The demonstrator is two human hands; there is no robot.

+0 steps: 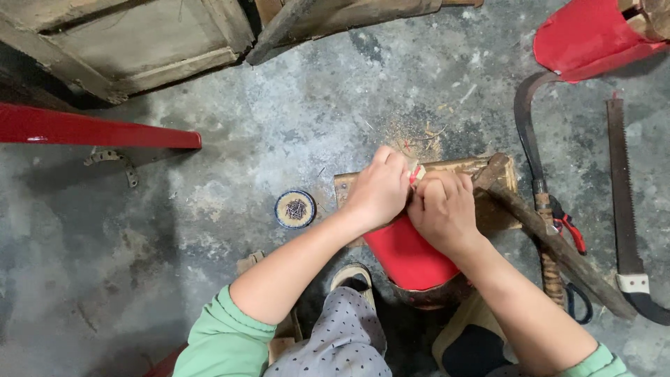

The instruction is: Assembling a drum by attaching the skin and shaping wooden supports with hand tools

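Overhead, head view: left hand [380, 188] and right hand [443, 209] were pressed together, fingers curled tight on the top edge of a red sheet-covered piece [408, 255] resting against a wooden block [499, 171] on the concrete floor [209, 209]. Small round tin of nails [295, 209] sat just left of the block; sickle [528, 132], saw [623, 209] lay right.

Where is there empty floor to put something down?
Bare concrete floor lies between the red bar, the small round tin and the wood block. It is crowded at the right: sickle, saw, both hands on the block.
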